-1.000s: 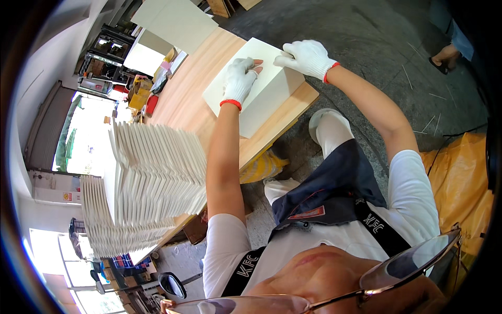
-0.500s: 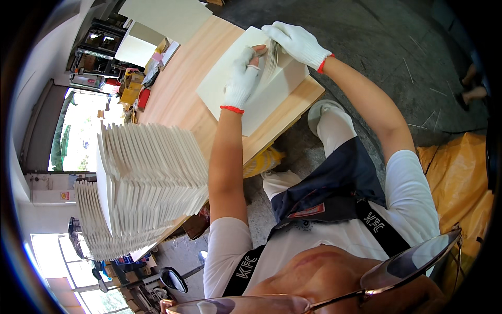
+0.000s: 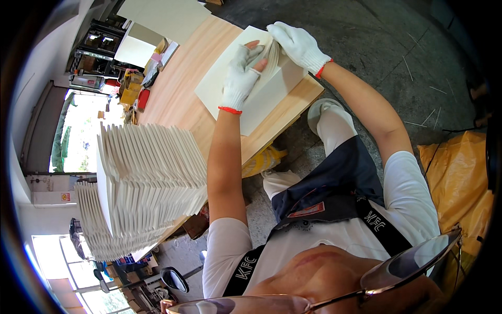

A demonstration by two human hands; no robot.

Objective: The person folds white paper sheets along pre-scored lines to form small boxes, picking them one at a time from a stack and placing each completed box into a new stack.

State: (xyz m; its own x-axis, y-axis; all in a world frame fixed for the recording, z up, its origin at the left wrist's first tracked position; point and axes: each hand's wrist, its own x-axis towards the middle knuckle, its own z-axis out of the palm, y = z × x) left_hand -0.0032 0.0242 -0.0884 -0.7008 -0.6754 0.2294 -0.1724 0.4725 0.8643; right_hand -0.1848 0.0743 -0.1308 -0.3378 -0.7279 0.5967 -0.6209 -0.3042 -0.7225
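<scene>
A stack of cream paper sheets (image 3: 266, 107) lies on the wooden table (image 3: 175, 86), close to its edge. Several sheets are bent up into a curved fan (image 3: 272, 58) between my hands. My left hand (image 3: 241, 78), in a white glove with bare thumb and fingertips, rests on the paper; its thumb stands apart from the fingers and points at the fan. On the far right side of the stack, my right hand (image 3: 299, 46), fully gloved in white, grips the raised edge of the sheets. Its thumb is hidden behind the paper.
Tall piles of folded cream sheets (image 3: 151, 172) stand left of my left forearm. Large boards (image 3: 162, 18) lie at the table's far end, near a red object (image 3: 143, 99) and yellow boxes (image 3: 130, 86). An orange-yellow sheet (image 3: 460, 178) drapes at the right.
My left thumb and fingers have spread wider apart over the paper. My right hand has shifted slightly right and down, still at the bent sheets.
</scene>
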